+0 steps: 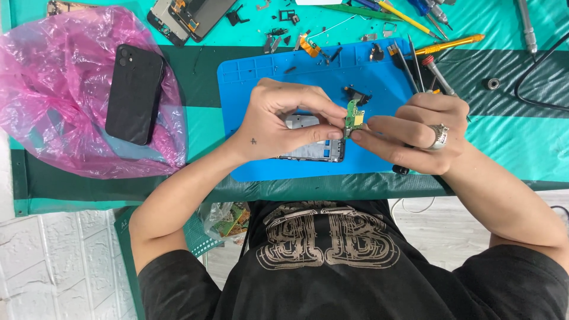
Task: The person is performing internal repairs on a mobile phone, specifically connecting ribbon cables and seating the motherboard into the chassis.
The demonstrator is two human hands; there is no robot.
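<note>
— What is the person wearing?

— A black short-sleeved T-shirt [355, 278], with a large pale beige print of outlined block shapes across the chest.

— Anything on the hands?

— The right hand [415, 133] carries a chunky silver ring [439, 136] on one finger. The left hand [278, 121] has a small dark cross-shaped mark near the wrist.

— And the arms?

— Bare from the sleeves down; both sleeves end above the elbow.

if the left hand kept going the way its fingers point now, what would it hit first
Most likely the small green circuit board pinched at its fingertips, then the right hand right behind it. The left hand points across the blue mat; depth is hard to judge.
</note>
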